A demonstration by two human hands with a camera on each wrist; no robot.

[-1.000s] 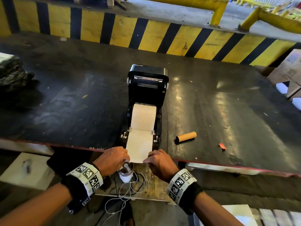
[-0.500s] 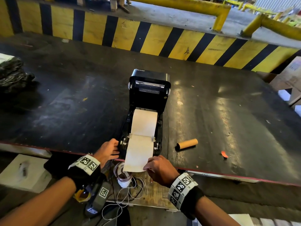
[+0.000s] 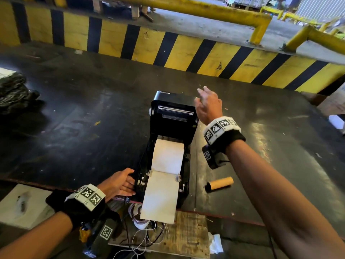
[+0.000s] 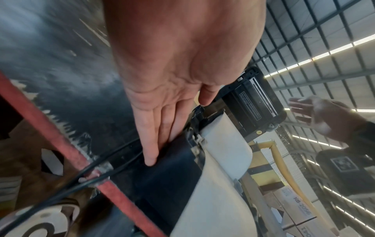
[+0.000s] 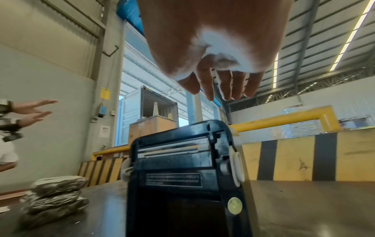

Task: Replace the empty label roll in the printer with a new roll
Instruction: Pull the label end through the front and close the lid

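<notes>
The black label printer (image 3: 172, 128) stands near the table's front edge with its lid (image 5: 182, 162) raised upright. A new white label roll (image 3: 168, 157) sits inside, and its paper strip (image 3: 160, 199) runs out over the front edge. My left hand (image 3: 121, 182) rests flat against the printer's left side, fingers (image 4: 150, 144) straight on the black casing. My right hand (image 3: 207, 103) hovers open in the air beside the top right corner of the lid, its fingers (image 5: 223, 85) spread above it without touching. The empty cardboard core (image 3: 219, 185) lies on the table to the right of the printer.
The black table (image 3: 74, 128) ends at a yellow and black striped barrier (image 3: 168, 51). Dark wrapped bundles (image 3: 13, 92) lie at the far left. Below the front edge sit a wooden board (image 3: 188, 234), white cables (image 3: 147, 238) and a small white cup. Another person's hands (image 5: 34, 110) show far left.
My right hand let go of the paper strip and rose to the top right of the lid. My left hand moved from the strip to the printer's left side.
</notes>
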